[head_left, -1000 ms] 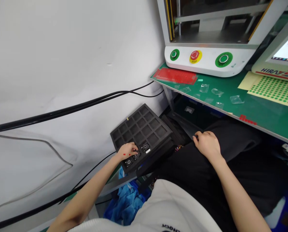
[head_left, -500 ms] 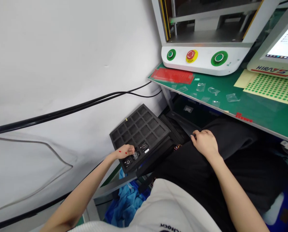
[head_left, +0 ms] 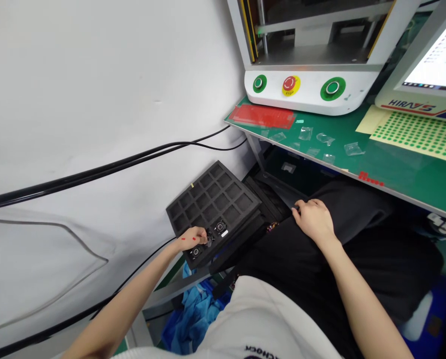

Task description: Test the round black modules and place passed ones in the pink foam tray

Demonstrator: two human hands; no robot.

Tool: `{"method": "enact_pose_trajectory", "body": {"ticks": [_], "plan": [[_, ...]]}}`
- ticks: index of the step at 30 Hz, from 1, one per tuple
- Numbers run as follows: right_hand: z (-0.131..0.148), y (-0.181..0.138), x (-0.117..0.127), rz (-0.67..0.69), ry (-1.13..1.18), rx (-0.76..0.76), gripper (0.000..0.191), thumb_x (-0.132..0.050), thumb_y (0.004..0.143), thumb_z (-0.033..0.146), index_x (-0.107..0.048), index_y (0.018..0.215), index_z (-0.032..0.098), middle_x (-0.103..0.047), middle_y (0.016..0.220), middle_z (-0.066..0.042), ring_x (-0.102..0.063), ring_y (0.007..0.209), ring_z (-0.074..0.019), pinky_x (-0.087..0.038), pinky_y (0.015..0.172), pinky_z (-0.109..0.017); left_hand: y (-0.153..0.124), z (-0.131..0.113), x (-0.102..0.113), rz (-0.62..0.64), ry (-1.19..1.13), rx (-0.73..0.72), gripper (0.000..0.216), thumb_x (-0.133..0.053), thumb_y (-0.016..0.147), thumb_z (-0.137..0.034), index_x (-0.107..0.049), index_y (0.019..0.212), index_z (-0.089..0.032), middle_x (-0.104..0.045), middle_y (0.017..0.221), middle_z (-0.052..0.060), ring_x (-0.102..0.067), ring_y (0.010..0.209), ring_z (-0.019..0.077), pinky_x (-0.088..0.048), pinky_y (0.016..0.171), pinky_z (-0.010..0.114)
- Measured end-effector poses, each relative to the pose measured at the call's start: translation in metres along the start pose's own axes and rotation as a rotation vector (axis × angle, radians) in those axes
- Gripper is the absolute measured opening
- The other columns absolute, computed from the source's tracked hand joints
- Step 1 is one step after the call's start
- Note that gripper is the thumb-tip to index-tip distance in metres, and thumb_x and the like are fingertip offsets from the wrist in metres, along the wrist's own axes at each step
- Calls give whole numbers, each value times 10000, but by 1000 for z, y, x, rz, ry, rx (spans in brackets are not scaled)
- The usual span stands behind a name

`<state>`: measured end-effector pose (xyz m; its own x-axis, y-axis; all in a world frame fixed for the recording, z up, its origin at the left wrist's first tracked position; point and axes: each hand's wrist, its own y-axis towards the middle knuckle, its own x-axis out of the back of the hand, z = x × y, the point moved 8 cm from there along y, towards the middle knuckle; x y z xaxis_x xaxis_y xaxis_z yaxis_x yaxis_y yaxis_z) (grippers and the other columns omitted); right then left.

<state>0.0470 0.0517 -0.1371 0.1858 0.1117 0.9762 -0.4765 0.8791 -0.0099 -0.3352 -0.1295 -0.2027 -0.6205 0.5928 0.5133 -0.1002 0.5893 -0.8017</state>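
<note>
My left hand (head_left: 193, 238) reaches over a black foam tray (head_left: 230, 213) with square pockets. Its fingers are pinched on a small black lens module (head_left: 209, 241) in the near row, partly hidden by the fingertips. On either side of it sit two more such modules, one by the corner (head_left: 196, 252) and one farther right (head_left: 220, 227), with a small white label beside the latter. My right hand (head_left: 314, 219) lies palm down on my dark-clad thigh, holding nothing, thumb apart from the loosely bent fingers.
A green bench (head_left: 387, 159) bears red film sheets (head_left: 262, 115), clear film scraps (head_left: 353, 148) and a green-dot sticker sheet (head_left: 419, 134). On it stand a white machine (head_left: 308, 94) with buttons and a monitor (head_left: 432, 75). Black cables (head_left: 106, 168) run along the wall. Blue cloth (head_left: 196, 311) hangs below.
My view has shifted slightly, so the scene sits a little farther left. My left fingers stay at the same middle module, a bit more closed round it. My right hand rests as before.
</note>
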Motion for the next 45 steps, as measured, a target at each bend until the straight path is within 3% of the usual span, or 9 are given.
{"method": "enact_pose_trajectory", "body": {"ticks": [9, 14, 21, 26, 31, 33, 36, 40, 45], "plan": [[0, -1, 1, 1, 56, -13, 250, -514, 931, 253, -705, 983, 101, -729, 790, -131, -670, 841, -260, -389, 927, -348, -7, -11, -1, 51, -197, 25, 286, -590, 925, -351, -618, 1102, -128, -648, 1079, 72, -642, 936, 190, -554, 821, 384], [-2, 0, 0, 0, 177, -27, 257, -502, 924, 233, -702, 972, 78, -721, 785, -162, -660, 843, -288, -391, 934, -392, -32, -47, 20, 28, -377, -32, 275, -603, 901, -395, -633, 935, -123, -663, 1000, 70, -637, 915, 186, -531, 834, 387], [1, -14, 16, -53, 546, -61, 180, -527, 909, 233, -691, 931, 161, -733, 848, -111, -666, 898, -266, -446, 927, -407, -80, -197, 27, -116, -696, -406, 293, -600, 768, -451, -522, 723, -171, -640, 1076, 97, -594, 981, 239, -463, 879, 358], [7, -61, 58, -122, 941, -84, 321, -425, 993, 404, -654, 958, 182, -743, 856, -59, -713, 800, -175, -563, 758, -292, -104, -303, -6, 67, -846, -719, 247, -645, 783, -377, -573, 680, -164, -615, 1043, 91, -557, 962, 222, -434, 864, 320], [16, -101, 101, -200, 1338, -103, 548, -354, 954, 644, -642, 967, 178, -733, 797, -62, -715, 716, -179, -597, 677, -307, -104, -360, -32, 217, -799, -876, 310, -653, 819, -441, -576, 693, -168, -580, 1072, 89, -552, 912, 212, -438, 868, 331], [13, -110, 109, -305, 1416, -153, 447, -584, 861, 619, -642, 1011, 202, -727, 860, -57, -708, 747, -189, -602, 680, -315, -107, -374, -34, 124, -702, -940, 301, -634, 842, -443, -580, 701, -183, -581, 1048, 93, -551, 941, 230, -431, 902, 350], [2, -129, 127, -627, 1073, -267, 523, -820, 724, 357, -586, 1182, 263, -702, 1040, -66, -694, 898, -220, -602, 782, -364, -115, -386, -32, -20, -617, -1000, 244, -608, 867, -413, -590, 727, -214, -579, 1009, 87, -550, 964, 241, -427, 924, 361], [9, -146, 147, -876, 662, -194, 520, -763, 741, 83, -599, 1185, 296, -700, 1043, -80, -690, 922, -248, -601, 750, -409, -117, -392, -33, -18, -620, -1003, 227, -599, 874, -391, -580, 726, -220, -586, 974, 76, -556, 937, 233, -438, 889, 347], [-2, -148, 138, -913, 889, -258, 268, -638, 826, 37, -667, 961, 266, -709, 896, -49, -677, 807, -212, -561, 680, -378, -109, -389, -35, 21, -638, -968, 253, -606, 876, -400, -579, 719, -204, -602, 960, 76, -562, 947, 229, -433, 876, 333]]}}
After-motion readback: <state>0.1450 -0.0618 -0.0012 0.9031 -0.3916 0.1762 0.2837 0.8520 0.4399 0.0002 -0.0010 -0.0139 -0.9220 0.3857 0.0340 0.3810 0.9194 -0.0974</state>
